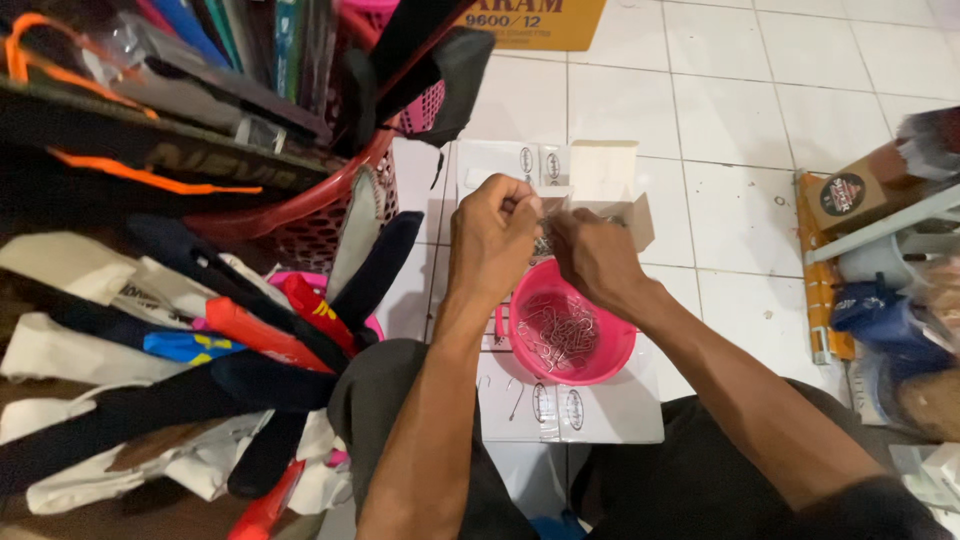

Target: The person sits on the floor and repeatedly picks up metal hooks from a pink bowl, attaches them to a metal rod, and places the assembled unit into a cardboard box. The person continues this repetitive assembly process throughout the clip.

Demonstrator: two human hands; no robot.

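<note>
White floor tiles (740,130) carry a pink bowl (572,335); left hand (495,235) and right hand (592,255) pinch wire clips (543,243)

Well left of my hands I see a red mesh basket (300,225) stuffed with dark socks, and more socks (200,340) in white, navy and red piled below it. Ahead lies a yellow cardboard box (545,25) on the white tiled floor (740,110). Far right stands 1 brown carton (850,195).
</note>
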